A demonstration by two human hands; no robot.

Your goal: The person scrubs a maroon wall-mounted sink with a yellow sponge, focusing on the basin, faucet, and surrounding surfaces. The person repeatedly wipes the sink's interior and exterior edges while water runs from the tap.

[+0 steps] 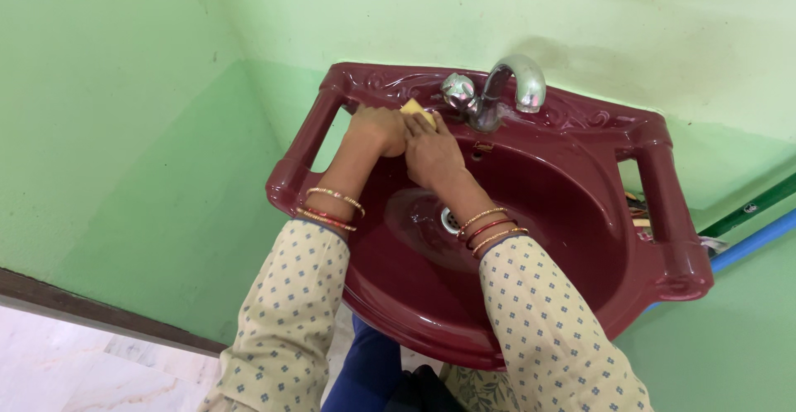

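Left arm: stretched forward, sleeve to the forearm, bangles at the wrist.
Left hand (377,130): knuckles up, fingers curled under and closed.
Right arm: stretched forward, angled inward, bangles at the wrist.
Right hand (431,157): back up, fingers pressed forward and bunched.
Hands: touching, side by side.

Yellow sponge (418,112) mostly hidden beneath both hands; sleeves cut off below.
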